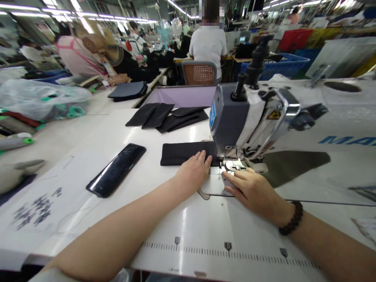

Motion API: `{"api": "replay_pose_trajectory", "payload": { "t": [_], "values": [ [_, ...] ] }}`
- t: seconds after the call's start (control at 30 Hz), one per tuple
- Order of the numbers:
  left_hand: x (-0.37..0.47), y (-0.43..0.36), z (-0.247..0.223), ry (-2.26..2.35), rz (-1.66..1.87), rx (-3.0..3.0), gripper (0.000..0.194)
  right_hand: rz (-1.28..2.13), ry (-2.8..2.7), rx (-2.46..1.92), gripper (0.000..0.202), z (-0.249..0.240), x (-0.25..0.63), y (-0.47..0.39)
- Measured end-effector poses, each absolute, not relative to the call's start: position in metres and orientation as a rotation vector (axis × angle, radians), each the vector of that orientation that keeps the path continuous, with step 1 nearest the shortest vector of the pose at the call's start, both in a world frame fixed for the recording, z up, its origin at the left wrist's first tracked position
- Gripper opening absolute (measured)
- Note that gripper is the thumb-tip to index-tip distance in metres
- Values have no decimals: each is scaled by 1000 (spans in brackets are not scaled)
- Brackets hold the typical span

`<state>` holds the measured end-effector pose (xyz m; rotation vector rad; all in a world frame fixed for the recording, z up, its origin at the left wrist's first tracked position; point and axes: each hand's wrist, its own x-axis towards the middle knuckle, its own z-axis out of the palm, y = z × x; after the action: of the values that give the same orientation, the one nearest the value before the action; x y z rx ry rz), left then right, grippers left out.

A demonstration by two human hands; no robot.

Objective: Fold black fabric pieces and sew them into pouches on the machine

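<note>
A folded black fabric piece (182,153) lies flat on the white table, its right end at the needle area of a sewing machine (232,117). My left hand (195,168) rests palm down, with its fingertips on the fabric's lower right part and its fingers slightly spread. To the right, my right hand (249,188) lies on the metal plate (217,184) just in front of the presser foot, fingers stretched out and apart. I see nothing held in it. A dark beaded bracelet (291,218) circles the right wrist.
A black phone (116,170) lies left of my left hand. Several black fabric pieces (167,116) are behind the folded one. Thread cones (17,143) and a plastic bag (41,98) sit far left. Ahead, a person in white (208,45) sits on a chair (199,73).
</note>
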<state>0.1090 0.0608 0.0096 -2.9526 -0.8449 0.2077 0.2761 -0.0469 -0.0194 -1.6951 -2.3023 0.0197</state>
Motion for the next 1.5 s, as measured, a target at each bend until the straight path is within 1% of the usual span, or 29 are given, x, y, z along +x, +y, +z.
{"api": "replay_pose_trajectory", "payload": {
  "t": [0.07, 0.1, 0.17, 0.2, 0.27, 0.3, 0.33, 0.4, 0.43, 0.53, 0.6, 0.67, 0.77, 0.83, 1.0, 1.1, 1.27, 1.5],
  "values": [
    [94, 74, 31, -1050, 214, -3017, 58, 25, -2311, -1701, 30, -19, 277, -47],
    [85, 82, 44, -1244, 133, -3044, 65, 26, -2315, -1701, 30, -18, 277, -47],
    [67, 95, 68, -1490, -315, -3252, 68, 26, -2322, -1698, 30, -16, 277, -48],
    [59, 99, 76, -1567, -622, -3415, 68, 25, -2324, -1700, 29, -16, 277, -48],
    [50, 101, 81, -1672, -1146, -3642, 66, 30, -2328, -1705, 28, -14, 277, -49],
    [47, 100, 78, -1740, -1329, -3679, 65, 36, -2329, -1709, 28, -13, 277, -50],
    [46, 97, 71, -1809, -1421, -3665, 64, 44, -2327, -1713, 27, -13, 277, -50],
    [44, 87, 51, -1897, -1282, -3492, 64, 59, -2320, -1709, 27, -13, 278, -51],
    [44, 81, 41, -1822, -1127, -3355, 61, 67, -2316, -1704, 27, -13, 278, -52],
    [44, 58, 21, -1267, -629, -3075, 44, 76, -2319, -1668, 27, -13, 279, -53],
    [48, 40, 14, -809, -332, -3113, 34, 75, -2330, -1626, 27, -13, 279, -54],
    [57, 25, 10, -473, -161, -3138, 28, 71, -2352, -1571, 28, -13, 279, -56],
    [75, 15, 1, -325, -124, -3097, 29, 67, -2395, -1484, 29, -12, 279, -58],
    [86, 18, -3, -318, -140, -3071, 30, 60, -2405, -1450, 29, -13, 280, -59],
    [105, 33, 0, -343, -96, -3092, 24, 24, -2387, -1440, 28, -14, 283, -57],
    [109, 39, 4, -378, -75, -3121, 22, 5, -2380, -1461, 28, -15, 283, -54],
    [108, 43, -1, -423, -146, -3160, 21, -29, -2371, -1506, 27, -16, 281, -51],
    [106, 50, -5, -332, -219, -3180, 22, -12, -2344, -1520, 26, -20, 281, -51]
  ]
}}
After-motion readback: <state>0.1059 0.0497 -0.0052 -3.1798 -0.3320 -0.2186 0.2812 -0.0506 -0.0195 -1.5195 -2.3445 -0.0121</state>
